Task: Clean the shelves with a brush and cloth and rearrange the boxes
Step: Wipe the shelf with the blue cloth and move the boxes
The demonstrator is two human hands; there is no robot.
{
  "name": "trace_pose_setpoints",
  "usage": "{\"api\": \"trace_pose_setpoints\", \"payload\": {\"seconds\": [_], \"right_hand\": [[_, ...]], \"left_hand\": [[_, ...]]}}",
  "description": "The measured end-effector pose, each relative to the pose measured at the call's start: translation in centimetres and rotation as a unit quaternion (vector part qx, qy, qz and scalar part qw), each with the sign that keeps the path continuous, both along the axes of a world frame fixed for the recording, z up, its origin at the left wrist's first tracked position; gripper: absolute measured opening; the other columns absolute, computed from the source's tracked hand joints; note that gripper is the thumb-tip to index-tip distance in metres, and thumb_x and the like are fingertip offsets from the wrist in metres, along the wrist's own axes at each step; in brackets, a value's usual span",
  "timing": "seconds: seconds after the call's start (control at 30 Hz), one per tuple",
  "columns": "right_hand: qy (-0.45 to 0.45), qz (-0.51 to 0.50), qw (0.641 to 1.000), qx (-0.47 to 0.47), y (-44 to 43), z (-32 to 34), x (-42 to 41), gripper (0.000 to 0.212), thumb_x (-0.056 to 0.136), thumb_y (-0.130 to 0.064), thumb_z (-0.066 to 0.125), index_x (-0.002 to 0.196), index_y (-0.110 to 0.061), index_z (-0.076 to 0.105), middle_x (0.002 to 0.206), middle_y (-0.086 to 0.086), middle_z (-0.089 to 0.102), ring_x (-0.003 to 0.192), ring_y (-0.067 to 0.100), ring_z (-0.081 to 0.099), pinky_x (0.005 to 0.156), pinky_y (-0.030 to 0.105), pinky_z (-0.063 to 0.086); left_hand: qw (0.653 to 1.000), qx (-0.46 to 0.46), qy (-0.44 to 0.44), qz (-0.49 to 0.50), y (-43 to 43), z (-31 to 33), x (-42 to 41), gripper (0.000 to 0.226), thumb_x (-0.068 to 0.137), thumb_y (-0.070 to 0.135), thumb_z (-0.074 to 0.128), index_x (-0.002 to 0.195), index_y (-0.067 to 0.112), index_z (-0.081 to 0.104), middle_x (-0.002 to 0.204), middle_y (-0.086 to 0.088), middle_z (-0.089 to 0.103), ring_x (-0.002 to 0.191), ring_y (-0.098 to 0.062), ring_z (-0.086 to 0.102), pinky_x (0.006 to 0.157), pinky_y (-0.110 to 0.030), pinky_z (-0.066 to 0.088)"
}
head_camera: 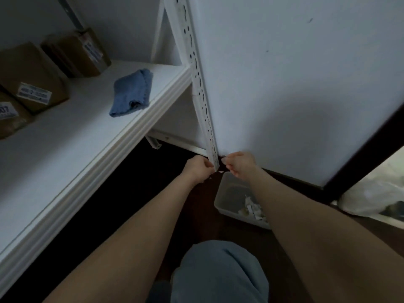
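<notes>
The white shelf carries cardboard boxes at the left and the folded blue cloth near its front edge; no brush shows. At the foot of the slotted upright, the left hand curls against the post, contents unclear. The right hand pinches a pale scrap. Both work just past the clear tub, so dropped peelings may miss it.
</notes>
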State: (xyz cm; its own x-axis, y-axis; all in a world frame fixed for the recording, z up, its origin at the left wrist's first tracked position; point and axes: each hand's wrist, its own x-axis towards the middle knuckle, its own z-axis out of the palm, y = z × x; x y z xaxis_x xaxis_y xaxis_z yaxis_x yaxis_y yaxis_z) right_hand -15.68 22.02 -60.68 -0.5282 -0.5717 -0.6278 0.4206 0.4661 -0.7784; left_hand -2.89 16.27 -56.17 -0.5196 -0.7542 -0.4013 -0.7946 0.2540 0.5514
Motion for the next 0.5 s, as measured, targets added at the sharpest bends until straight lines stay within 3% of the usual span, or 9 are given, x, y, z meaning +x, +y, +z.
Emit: {"api": "trace_pose_setpoints", "payload": {"seconds": [0.2, 0.37, 0.5], "right_hand": [[-0.050, -0.009, 0.998, 0.026, -0.5, -6.4, 0.6, 0.020, 0.085, 0.001, 0.066, 0.076, -0.015, 0.057, 0.067, 0.004, 0.059, 0.054, 0.011, 0.052, 0.050, 0.021, 0.042], [-0.055, 0.023, 0.997, 0.050, -0.9, -12.0, 0.5, 0.013, 0.085, 0.001, 0.066, 0.092, -0.008, 0.061, 0.068, 0.007, 0.058, 0.055, 0.013, 0.050, 0.043, 0.018, 0.043], [-0.071, 0.027, 0.994, 0.077, -1.6, -16.2, 0.8, 0.018, 0.084, 0.003, 0.065, 0.077, -0.011, 0.057, 0.064, 0.006, 0.057, 0.051, 0.011, 0.050, 0.045, 0.020, 0.040]], "left_hand": [[0.990, 0.125, -0.009, 0.070, -1.3, -7.6, -0.8, 0.024, 0.091, 0.028, 0.061, 0.103, 0.009, 0.067, 0.097, -0.008, 0.070, 0.084, -0.016, 0.066, 0.068, -0.029, 0.055], [0.976, 0.188, -0.002, 0.106, -1.6, -12.9, -1.6, 0.024, 0.091, 0.035, 0.060, 0.075, 0.016, 0.063, 0.094, -0.011, 0.071, 0.084, -0.020, 0.068, 0.074, -0.033, 0.056], [0.972, 0.203, -0.006, 0.123, -2.1, -16.5, -2.0, 0.027, 0.090, 0.032, 0.062, 0.097, 0.007, 0.068, 0.097, -0.011, 0.071, 0.081, -0.016, 0.066, 0.070, -0.028, 0.055]]}}
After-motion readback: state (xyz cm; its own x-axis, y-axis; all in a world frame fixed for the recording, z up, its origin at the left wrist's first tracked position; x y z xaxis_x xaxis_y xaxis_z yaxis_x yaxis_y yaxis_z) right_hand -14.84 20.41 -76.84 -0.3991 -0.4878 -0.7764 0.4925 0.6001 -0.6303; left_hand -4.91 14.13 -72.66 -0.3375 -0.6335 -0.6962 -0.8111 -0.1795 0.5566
